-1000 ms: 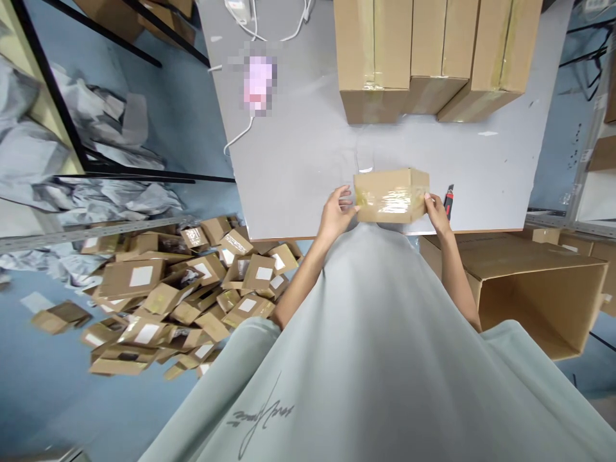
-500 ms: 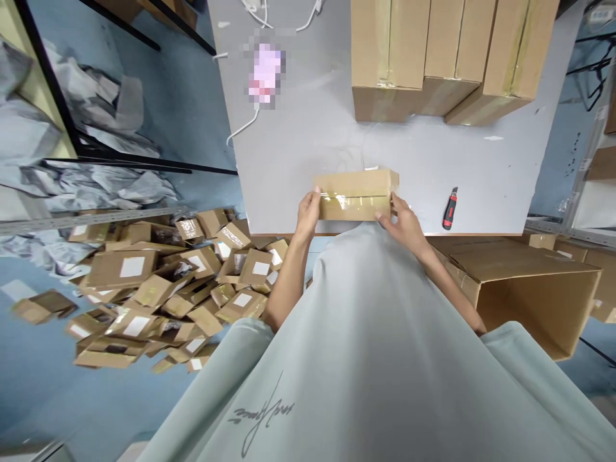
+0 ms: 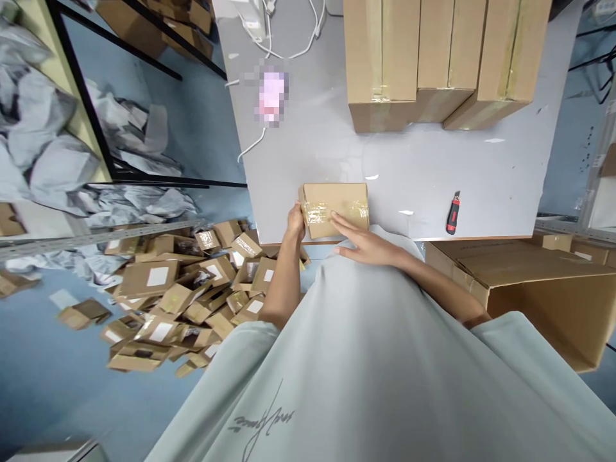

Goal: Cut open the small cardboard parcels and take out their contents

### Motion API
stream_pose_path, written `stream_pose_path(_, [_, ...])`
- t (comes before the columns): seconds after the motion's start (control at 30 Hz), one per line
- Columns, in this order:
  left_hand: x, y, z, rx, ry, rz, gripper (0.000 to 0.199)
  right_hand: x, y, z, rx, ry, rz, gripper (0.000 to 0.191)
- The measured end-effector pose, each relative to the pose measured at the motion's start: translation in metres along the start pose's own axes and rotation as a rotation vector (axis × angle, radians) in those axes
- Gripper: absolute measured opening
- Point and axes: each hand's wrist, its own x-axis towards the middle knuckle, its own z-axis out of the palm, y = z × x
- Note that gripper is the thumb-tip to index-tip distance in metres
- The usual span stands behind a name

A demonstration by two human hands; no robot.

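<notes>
A small brown cardboard box (image 3: 334, 196) with shiny tape along it is at the table's near edge, close to my body. My left hand (image 3: 296, 221) grips its left end, the fingers partly hidden behind it. Flat against the taped front lies my right hand (image 3: 359, 244), fingers stretched out and touching the tape. On the table to the right is a red and black utility knife (image 3: 453, 215) with its blade end pointing away from me.
Large taped cartons (image 3: 382, 58) stand at the back of the grey table (image 3: 308, 144). A blurred pink phone-like item (image 3: 272, 96) and white cables (image 3: 289, 56) lie at left. Several small boxes (image 3: 149, 279) are heaped on the floor. An open carton (image 3: 539, 269) sits at lower right.
The box has shifted left and turned, showing a broader taped face. My right hand has left the box's right end and now lies flat on its front. My left hand keeps its grip.
</notes>
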Motion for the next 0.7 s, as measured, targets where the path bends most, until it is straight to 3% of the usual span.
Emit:
stream_pose_path(0.17, [-0.005,0.006,0.001,0.023,0.002,-0.014,0.046,-0.020,0.004,-0.019,0.068,0.003,0.028,0.087])
stream_pose_path(0.3, [-0.016,0.018,-0.005,0.049,-0.118,-0.033,0.048,-0.043,0.019,-0.041,0.073,0.135,0.036,0.081])
stream_pose_path(0.4, [-0.027,0.030,-0.002,0.102,-0.269,-0.063,0.056,-0.061,0.045,-0.065,0.102,0.330,0.122,0.077])
stream_pose_path(0.5, [-0.036,0.042,0.015,0.184,-0.412,-0.053,0.070,-0.075,0.082,-0.090,0.130,0.510,0.234,0.071])
stream_pose_path(0.57, [-0.040,0.049,0.029,0.262,-0.463,-0.056,0.078,-0.082,0.107,-0.102,0.175,0.547,0.272,0.070])
stream_pose_path(0.7, [-0.037,0.072,0.053,0.410,-0.479,-0.113,0.086,-0.090,0.142,-0.127,0.293,0.503,0.288,0.074])
